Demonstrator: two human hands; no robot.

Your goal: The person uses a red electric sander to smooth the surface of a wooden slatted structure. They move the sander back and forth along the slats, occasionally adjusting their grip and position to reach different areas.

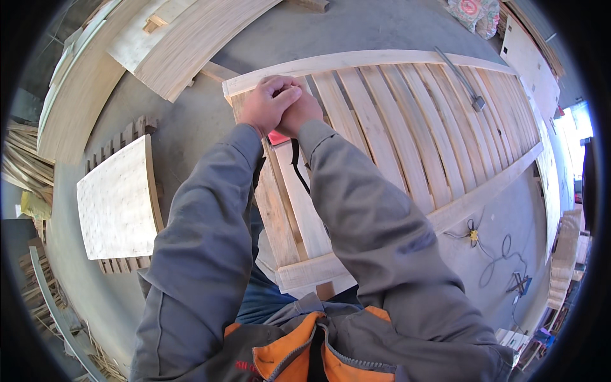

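Both my arms reach forward to the far left corner of a slatted wooden panel (417,118), raised above the floor. My left hand (261,105) and my right hand (301,112) are close together, fingers curled, over a red power tool (277,137) that sits on the panel's end slats. Only a small red part of it shows below my wrists; the hands hide its shape. A black cord (295,159) runs from it toward me beside my right sleeve. A hammer (468,86) with a long grey handle lies across the slats farther right.
Curved-looking plywood stacks (200,38) stand at the far left. A pale board (118,197) rests on a pallet at left. Cables with a yellow connector (473,235) lie on the floor at right. A patterned bundle (476,14) is at the far right.
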